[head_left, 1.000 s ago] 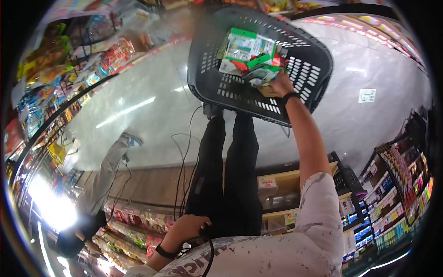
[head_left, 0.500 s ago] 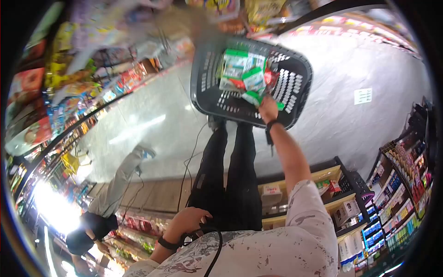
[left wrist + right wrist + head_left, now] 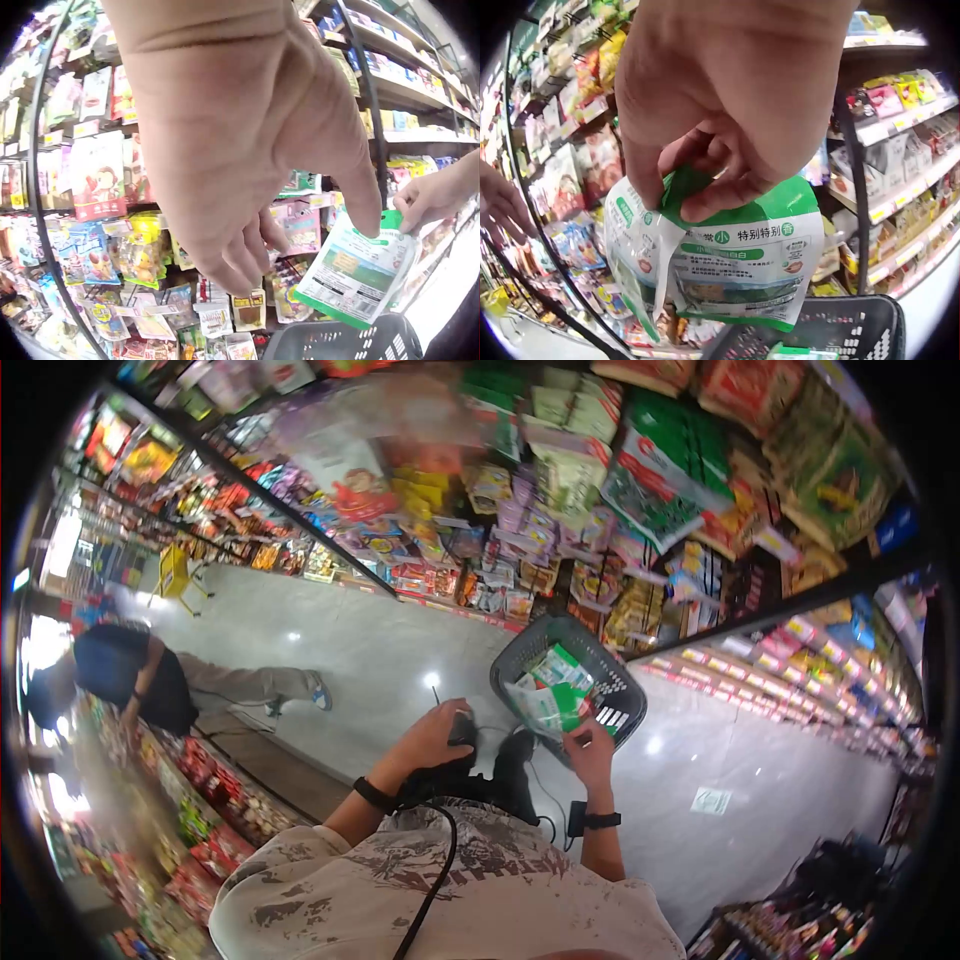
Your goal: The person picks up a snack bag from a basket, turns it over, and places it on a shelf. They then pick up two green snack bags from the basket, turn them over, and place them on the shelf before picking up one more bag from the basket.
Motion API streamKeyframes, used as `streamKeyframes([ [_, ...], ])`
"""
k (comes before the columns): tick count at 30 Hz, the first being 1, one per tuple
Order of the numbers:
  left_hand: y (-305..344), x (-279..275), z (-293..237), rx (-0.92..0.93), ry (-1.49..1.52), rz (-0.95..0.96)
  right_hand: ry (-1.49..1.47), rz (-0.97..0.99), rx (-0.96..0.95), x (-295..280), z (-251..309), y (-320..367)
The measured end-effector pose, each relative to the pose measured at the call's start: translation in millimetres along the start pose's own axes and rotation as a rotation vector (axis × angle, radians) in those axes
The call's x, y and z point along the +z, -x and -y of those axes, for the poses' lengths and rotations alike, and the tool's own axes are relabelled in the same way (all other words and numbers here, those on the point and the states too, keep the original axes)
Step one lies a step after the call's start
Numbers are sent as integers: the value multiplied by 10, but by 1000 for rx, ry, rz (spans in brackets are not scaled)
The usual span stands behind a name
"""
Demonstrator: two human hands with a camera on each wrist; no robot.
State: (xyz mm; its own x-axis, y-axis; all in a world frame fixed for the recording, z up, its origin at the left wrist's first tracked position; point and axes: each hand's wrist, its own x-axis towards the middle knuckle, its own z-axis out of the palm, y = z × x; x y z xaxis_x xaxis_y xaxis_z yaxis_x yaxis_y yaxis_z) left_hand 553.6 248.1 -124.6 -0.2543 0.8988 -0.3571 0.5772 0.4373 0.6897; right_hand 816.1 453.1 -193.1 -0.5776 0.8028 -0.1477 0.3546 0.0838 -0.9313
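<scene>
My right hand (image 3: 592,748) pinches the green top of a green-and-white snack bag (image 3: 548,710) and holds it up over the dark shopping basket (image 3: 632,695). Printed text shows on the bag's front in the right wrist view, where it hangs in two panels; I cannot tell whether this is one folded bag or two. Inside the basket lie other green-and-white packs (image 3: 563,662). My left hand (image 3: 432,738) holds nothing. It hovers in front of the body, left of the basket, its fingers loosely bent in the left wrist view (image 3: 225,165).
Shelves hung with colourful snack bags (image 3: 570,470) rise just beyond the basket. Another person (image 3: 140,675) bends at a shelf on the left, a yellow basket (image 3: 178,575) farther back. Cables trail near my legs, and a floor sign (image 3: 711,801) lies to the right.
My right hand has drawn the snack bag up from inside the basket, back toward me. My left hand has come up from my lap. The head view has tilted up toward the shelves.
</scene>
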Motion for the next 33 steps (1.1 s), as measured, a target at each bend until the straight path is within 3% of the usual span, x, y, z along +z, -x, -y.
streamKeyframes([
  [4, 214, -250, 43, 78, -12, -263, -146, 331, -123, 341, 874, -239],
  [8, 711, -838, 178, 35, 283, -169, -47, 720, -257, 883, 1853, -244],
  [9, 853, -931, 287, 24, 332, -190, -30, 784, -322, 1038, 2049, -199],
  [12, 1202, -1115, 705, 13, 589, 7, -38, 902, -471, 1543, 2566, -51],
  [13, 1384, -1257, 600, 71, 688, -35, -50, 923, -505, 1712, 2686, 27],
  [20, 2263, -1427, 1257, 63, 941, -294, -98, 844, -526, 2950, 3073, 266],
  [23, 2507, -1651, 1405, 66, 960, -296, -69, 789, -575, 3359, 3259, 333],
  [26, 2521, -1742, 1674, 182, 878, -323, -66, 747, -623, 3581, 3363, 272],
  [29, 2459, -2086, 1600, 252, 710, -421, -67, 703, -591, 3799, 3428, 123],
  [33, 2212, -2340, 1838, 255, 632, -437, -102, 649, -510, 4090, 3513, -136],
])
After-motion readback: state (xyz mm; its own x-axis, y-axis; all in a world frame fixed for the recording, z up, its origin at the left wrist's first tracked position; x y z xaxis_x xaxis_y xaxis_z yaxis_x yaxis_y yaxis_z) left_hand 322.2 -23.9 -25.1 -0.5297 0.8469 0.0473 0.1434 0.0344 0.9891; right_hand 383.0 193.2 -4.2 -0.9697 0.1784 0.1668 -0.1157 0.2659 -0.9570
